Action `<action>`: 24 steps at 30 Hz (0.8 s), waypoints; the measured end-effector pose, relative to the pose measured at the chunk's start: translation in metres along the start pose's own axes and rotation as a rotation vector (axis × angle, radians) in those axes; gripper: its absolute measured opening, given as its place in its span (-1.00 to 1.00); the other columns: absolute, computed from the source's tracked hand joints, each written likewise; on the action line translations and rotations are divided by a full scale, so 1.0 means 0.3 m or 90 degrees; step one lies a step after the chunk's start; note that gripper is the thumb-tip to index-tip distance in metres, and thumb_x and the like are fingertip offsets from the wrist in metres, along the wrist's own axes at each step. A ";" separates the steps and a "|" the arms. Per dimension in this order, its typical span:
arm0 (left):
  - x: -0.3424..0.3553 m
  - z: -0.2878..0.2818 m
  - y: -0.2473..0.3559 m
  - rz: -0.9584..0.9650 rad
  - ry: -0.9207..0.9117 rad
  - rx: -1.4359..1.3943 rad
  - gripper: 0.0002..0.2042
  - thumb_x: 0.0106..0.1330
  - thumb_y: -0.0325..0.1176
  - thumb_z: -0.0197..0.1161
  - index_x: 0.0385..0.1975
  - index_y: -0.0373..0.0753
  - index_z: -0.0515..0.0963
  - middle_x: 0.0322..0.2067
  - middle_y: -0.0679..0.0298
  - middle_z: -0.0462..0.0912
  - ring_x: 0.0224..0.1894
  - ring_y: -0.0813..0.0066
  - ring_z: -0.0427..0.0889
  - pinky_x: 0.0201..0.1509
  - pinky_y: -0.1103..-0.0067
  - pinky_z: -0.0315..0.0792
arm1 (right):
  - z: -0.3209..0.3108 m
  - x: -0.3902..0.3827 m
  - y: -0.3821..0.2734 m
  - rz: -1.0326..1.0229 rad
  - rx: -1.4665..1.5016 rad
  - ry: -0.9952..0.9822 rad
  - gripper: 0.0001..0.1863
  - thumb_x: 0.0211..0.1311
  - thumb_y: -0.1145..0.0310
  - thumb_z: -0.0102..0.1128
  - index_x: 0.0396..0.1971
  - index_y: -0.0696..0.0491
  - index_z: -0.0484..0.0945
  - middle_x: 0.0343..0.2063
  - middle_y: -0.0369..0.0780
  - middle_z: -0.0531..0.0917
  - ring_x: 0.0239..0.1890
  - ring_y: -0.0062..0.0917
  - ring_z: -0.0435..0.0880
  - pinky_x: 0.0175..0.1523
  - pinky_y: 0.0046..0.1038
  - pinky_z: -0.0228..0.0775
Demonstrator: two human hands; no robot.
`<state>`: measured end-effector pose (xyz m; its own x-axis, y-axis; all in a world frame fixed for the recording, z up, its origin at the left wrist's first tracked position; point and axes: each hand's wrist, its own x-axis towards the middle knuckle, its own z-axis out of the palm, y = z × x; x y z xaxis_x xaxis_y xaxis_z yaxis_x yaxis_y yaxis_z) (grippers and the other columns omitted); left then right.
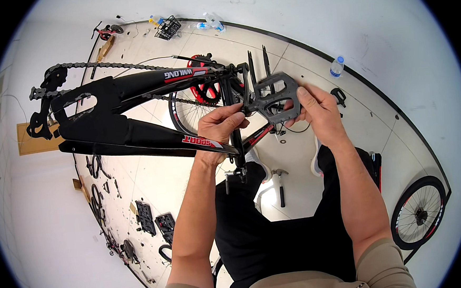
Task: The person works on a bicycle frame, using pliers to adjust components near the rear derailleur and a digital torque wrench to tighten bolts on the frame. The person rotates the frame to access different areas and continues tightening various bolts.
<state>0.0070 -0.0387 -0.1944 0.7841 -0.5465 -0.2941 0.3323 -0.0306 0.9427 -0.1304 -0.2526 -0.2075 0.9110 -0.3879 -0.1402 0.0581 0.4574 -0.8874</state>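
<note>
A black bicycle frame (150,134) with red and white markings lies on its side before me, its rear end to the left. My right hand (319,107) grips the outer edge of a black flat pedal (286,94), thumb on top and fingers underneath. The pedal's inner end meets the crank arm (246,85). My left hand (220,124) reaches over the frame tube, thumb and forefinger pinched at the pedal's spindle end; the exact contact is partly hidden. Behind the tubes shows a red and black chainring (204,82), with a chain (104,66) running to the rear derailleur (52,81).
A hammer (281,186) lies on the floor between my legs, and another pedal (338,96) lies to the right. Tool cases (145,219) sit at lower left. A wheel (419,212) rests at lower right. Bottles (336,67) and a black basket (167,28) stand near the wall.
</note>
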 end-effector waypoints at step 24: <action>-0.002 -0.024 0.005 0.010 -0.005 -0.029 -0.75 0.25 -0.68 0.28 -0.06 -0.44 0.62 -0.28 0.08 0.73 -0.31 0.38 0.74 -0.15 0.56 0.66 | -0.029 0.015 0.021 0.056 -0.142 -0.002 -0.48 0.31 0.07 0.28 -0.04 0.27 0.47 -0.39 -0.22 0.62 -0.40 -0.56 0.67 -0.22 -0.53 0.59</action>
<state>0.0108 -0.0323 -0.1939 0.7854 -0.5531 -0.2778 0.3433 0.0158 0.9391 -0.1295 -0.2583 -0.2175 0.9099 -0.3513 -0.2205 -0.1134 0.3007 -0.9470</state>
